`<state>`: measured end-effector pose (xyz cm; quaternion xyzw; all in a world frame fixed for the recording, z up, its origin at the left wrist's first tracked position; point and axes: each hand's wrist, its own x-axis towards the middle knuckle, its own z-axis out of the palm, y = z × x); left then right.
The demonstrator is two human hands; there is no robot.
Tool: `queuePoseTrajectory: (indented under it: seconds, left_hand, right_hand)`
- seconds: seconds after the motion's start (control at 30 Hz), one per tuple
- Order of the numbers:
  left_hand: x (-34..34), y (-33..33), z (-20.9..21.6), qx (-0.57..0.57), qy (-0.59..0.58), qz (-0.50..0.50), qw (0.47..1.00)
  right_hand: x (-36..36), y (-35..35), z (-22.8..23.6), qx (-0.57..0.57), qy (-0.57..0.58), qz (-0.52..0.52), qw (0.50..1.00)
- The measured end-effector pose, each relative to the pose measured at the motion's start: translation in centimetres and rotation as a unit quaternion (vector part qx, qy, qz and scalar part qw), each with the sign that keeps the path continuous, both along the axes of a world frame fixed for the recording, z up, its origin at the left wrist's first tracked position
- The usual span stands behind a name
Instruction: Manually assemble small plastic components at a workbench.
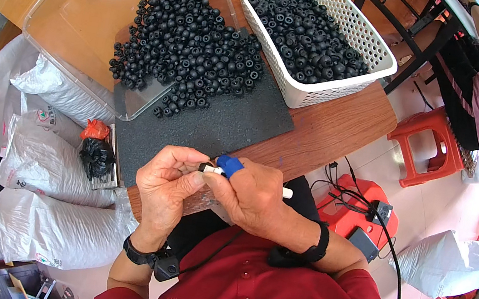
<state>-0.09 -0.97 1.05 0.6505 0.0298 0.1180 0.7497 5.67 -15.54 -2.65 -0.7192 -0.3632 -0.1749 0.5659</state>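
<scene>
Two hands, the left hand and the right hand, are meeting at the near edge of a brown table in the head view. The left hand is pinching a small black piece, which is sitting at its thumb and forefinger tips, facing the right hand. The right hand is gripping a white stick, whose blunt end is poking out to the right of that hand while its other end is pointing at the black piece; a blue wrap is covering part of the right hand's forefinger. Ahead of both hands, a dark mat is lying on the table. Farther ahead of the left hand, a heap of black pieces is resting partly on the mat and partly in a clear plastic tub. Ahead of the right hand, a white basket is holding many more such pieces. Left of the left hand, white sacks are lying piled up, and well to the right of the right hand a red stool is standing
</scene>
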Motion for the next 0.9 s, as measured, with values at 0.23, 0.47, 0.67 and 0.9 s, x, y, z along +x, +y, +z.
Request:
queuePoseTrajectory:
  seconds: [0.23,0.47,0.67,0.9]
  left_hand:
    - [0.3,-0.1,-0.9,-0.099,-0.016,-0.009,0.995]
    - [0.8,-0.4,-0.4,-0.053,-0.048,0.002,0.997]
    - [1.2,-0.7,-0.4,0.007,-0.067,-0.014,0.998]
    - [5.0,-1.5,2.2,0.042,-0.065,-0.05,0.996]
  right_hand:
    - [-0.4,0.1,-0.3,0.04,0.046,0.012,0.998]
    - [0.1,-0.6,0.7,0.068,0.231,0.062,0.969]
    - [0.1,-1.2,1.7,0.116,0.384,0.14,0.905]
    - [0.3,-2.4,0.9,0.14,0.442,0.126,0.877]
